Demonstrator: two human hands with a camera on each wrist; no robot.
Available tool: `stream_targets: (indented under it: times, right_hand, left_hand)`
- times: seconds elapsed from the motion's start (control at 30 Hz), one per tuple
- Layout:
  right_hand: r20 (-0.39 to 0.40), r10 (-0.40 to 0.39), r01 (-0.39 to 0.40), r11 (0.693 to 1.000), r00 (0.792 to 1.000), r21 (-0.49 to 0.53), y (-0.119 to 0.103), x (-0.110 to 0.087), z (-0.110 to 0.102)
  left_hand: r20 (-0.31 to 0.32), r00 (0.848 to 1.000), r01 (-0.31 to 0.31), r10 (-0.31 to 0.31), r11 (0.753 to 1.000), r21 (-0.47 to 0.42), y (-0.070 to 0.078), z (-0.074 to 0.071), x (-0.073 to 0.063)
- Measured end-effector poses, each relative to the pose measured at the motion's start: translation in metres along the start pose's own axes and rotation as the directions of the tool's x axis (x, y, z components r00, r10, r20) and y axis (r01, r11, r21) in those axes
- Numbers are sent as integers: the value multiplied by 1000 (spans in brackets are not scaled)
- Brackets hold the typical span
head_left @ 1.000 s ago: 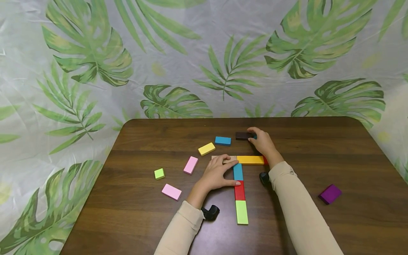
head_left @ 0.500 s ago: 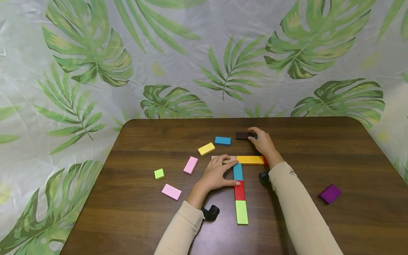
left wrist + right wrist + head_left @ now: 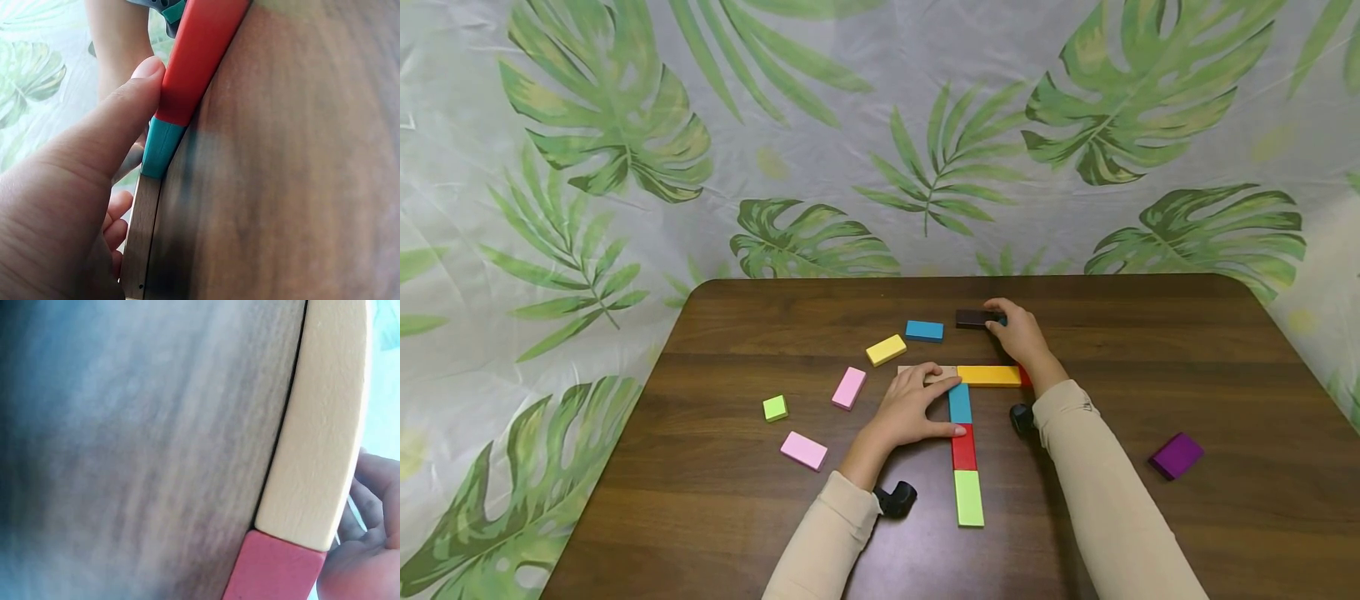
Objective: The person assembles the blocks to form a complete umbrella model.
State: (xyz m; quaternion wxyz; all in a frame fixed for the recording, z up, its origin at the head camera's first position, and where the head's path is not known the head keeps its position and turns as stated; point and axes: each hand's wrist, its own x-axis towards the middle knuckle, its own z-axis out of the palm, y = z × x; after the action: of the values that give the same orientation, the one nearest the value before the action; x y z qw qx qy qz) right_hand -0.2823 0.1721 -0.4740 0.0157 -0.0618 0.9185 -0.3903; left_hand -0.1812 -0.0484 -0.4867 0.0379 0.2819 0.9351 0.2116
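Note:
In the head view, my left hand lies spread over the corner of a block layout. Its fingers rest on the natural wood block, and its thumb touches the red block. Between these two sits a blue block, and a light green block ends the column. My right hand pinches the right end of a dark brown block between thumb and index finger. A small teal piece shows between those fingers, mostly hidden. The orange block lies below, against the wood block.
To the left lie a yellow block, a blue block, two pink blocks and a small green cube. A purple block lies at right. Part of another red block shows beside the right wrist. A leaf-patterned cloth hangs behind the table.
The dark brown block and my right hand have shifted very slightly to the right. My left hand and the other blocks stay in place.

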Motion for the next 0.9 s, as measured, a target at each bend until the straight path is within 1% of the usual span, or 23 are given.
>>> stream_targets:
  times: [0.27,0.43,0.7,0.9]
  right_hand:
    - [0,-12,12,999,1000,42,0,-1,-2]
    - [-8,-36,37,996,999,76,-2,-3,-7]
    - [-28,-89,91,993,996,77,-7,-10,-16]
    - [-33,-131,132,990,991,43,-7,-18,-23]
  left_hand:
    - [-3,1000,-5,5,1000,-2,-1,0,0]
    - [1,1000,-6,6,1000,1,-1,0,0]
    - [-3,1000,-11,11,1000,1,-1,0,0]
    - [-10,1000,-15,15,1000,8,-2,1,0]
